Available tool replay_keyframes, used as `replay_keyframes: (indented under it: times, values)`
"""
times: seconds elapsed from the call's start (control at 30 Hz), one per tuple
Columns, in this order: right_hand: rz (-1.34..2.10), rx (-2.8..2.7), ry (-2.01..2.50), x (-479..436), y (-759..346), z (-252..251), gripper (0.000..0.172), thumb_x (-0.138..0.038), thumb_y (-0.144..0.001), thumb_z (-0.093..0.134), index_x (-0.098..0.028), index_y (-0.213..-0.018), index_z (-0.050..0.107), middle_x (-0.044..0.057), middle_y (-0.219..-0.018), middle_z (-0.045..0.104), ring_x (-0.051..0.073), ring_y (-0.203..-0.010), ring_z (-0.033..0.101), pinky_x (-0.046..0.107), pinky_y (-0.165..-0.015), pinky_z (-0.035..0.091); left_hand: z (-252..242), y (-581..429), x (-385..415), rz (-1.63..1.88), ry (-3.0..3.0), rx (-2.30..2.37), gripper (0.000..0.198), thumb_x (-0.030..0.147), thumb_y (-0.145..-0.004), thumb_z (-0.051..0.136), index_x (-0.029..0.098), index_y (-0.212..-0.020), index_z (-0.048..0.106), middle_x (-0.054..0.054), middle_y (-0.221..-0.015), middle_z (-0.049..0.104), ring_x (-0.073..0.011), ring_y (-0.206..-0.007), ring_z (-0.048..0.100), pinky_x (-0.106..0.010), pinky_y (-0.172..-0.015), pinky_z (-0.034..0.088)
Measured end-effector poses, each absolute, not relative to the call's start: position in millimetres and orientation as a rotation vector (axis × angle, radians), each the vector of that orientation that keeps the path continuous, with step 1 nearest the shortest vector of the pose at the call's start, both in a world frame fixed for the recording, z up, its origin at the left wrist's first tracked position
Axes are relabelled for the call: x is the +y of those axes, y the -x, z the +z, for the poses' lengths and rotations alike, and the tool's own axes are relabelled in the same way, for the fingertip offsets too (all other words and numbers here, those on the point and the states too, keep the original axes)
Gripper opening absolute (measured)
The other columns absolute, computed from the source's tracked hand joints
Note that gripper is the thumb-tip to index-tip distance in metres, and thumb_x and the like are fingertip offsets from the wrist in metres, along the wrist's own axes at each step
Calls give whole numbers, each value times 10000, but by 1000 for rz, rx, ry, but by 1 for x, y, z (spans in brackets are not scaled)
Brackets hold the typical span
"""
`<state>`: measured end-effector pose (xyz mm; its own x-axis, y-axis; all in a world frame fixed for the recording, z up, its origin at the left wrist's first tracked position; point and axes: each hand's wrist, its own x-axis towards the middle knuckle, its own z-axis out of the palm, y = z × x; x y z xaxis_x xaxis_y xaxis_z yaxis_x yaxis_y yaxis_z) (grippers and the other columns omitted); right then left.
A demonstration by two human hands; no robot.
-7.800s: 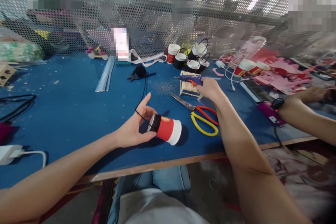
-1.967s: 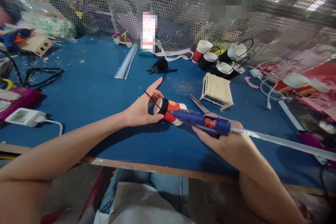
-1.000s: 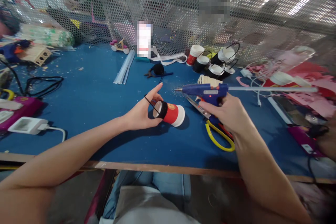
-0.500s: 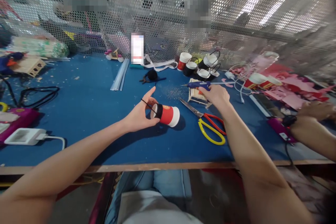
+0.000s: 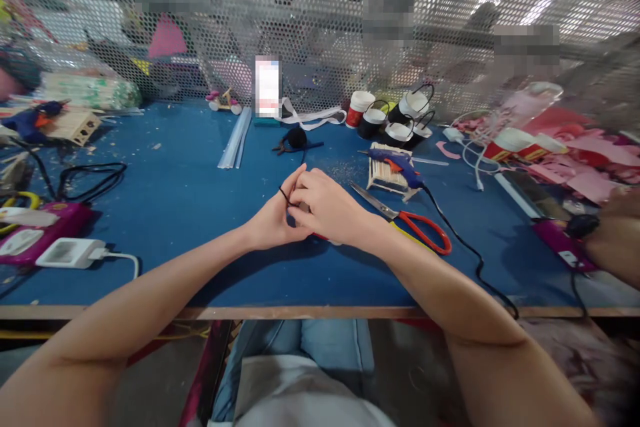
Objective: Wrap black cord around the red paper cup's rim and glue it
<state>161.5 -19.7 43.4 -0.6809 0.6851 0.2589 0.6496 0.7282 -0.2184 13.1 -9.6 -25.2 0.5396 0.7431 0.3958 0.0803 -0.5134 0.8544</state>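
Observation:
My left hand (image 5: 273, 220) is closed around a small red and white paper cup (image 5: 321, 236) lying on its side just above the table. Only a sliver of the cup shows beneath my right hand (image 5: 325, 203). Black yarn (image 5: 285, 195) crosses my left thumb and runs to the bent fingertips of my right hand, which are closed at it by the cup's mouth. A black yarn ball (image 5: 297, 138) sits beyond my hands. To the right, a blue glue gun (image 5: 397, 165) rests on a little wooden stick rack (image 5: 383, 180).
Scissors (image 5: 420, 228) with red and yellow handles lie beside my right forearm. Several cups (image 5: 373, 121), clear glue sticks (image 5: 234, 140) and a phone (image 5: 267, 88) stand or lie at the back. Purple power strips (image 5: 45, 230) flank both sides. Another person's hand (image 5: 617, 233) is at far right.
My right hand has let go of the glue gun, left it on the wooden rack, and moved left onto the cup's mouth and yarn. My left hand keeps hold of the cup.

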Motion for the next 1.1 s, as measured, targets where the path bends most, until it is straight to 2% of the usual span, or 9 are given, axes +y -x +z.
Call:
replay_keyframes:
  times: [0.07,0.2,0.27,0.43,0.63,0.87,1.1]
  values:
    - [281,-2498,1024,-17,-167,45,209,-162,-851,546,-138,-679,661,61,-762,604,169,-775,505,321,-758,410,-24,-13,-10,976,-1919,666,988,203,-683,708,266,-1478,124,-134,-1444,354,-286,-1288,428,-441,-1077,371]
    - [594,-2164,1073,-15,-195,50,170,-259,-860,576,-175,-758,683,10,-731,629,127,-677,543,273,-646,399,-28,-13,-9,902,-1794,648,1003,209,-678,721,283,-1474,114,-109,-1230,508,-232,-1050,556,-439,-959,450]
    - [692,-2063,1122,-15,-208,48,183,-319,-837,610,-178,-744,678,-4,-681,618,121,-630,535,266,-595,390,-30,-13,-8,890,-1766,636,997,206,-671,733,295,-1466,138,-82,-1143,517,-200,-971,557,-418,-921,460]
    - [906,-1878,1181,-17,-221,36,243,-413,-779,668,-179,-728,626,-10,-644,613,123,-606,549,261,-568,415,-29,-13,-11,840,-1730,575,976,206,-687,737,317,-1461,154,-65,-1105,499,-184,-962,536,-371,-876,464]
    - [905,-1870,1230,-19,-222,26,279,-425,-822,613,-184,-705,538,-3,-648,611,126,-629,562,265,-588,423,-25,-14,-16,817,-1741,561,984,185,-681,732,284,-1473,156,-85,-1135,515,-216,-1024,531,-405,-917,452]
    - [813,-2003,1310,-17,-221,20,271,-407,-873,521,-185,-718,520,1,-664,590,123,-617,517,273,-576,375,-25,-14,-19,839,-1830,507,977,157,-699,717,303,-1476,144,-83,-1142,505,-238,-1110,512,-438,-998,426]
    - [884,-2151,1310,-18,-221,17,278,-402,-917,434,-203,-723,435,-19,-674,519,111,-608,472,262,-568,353,-24,-14,-21,883,-1965,474,983,134,-698,704,313,-1480,135,-94,-1213,496,-239,-1153,510,-420,-1022,438]
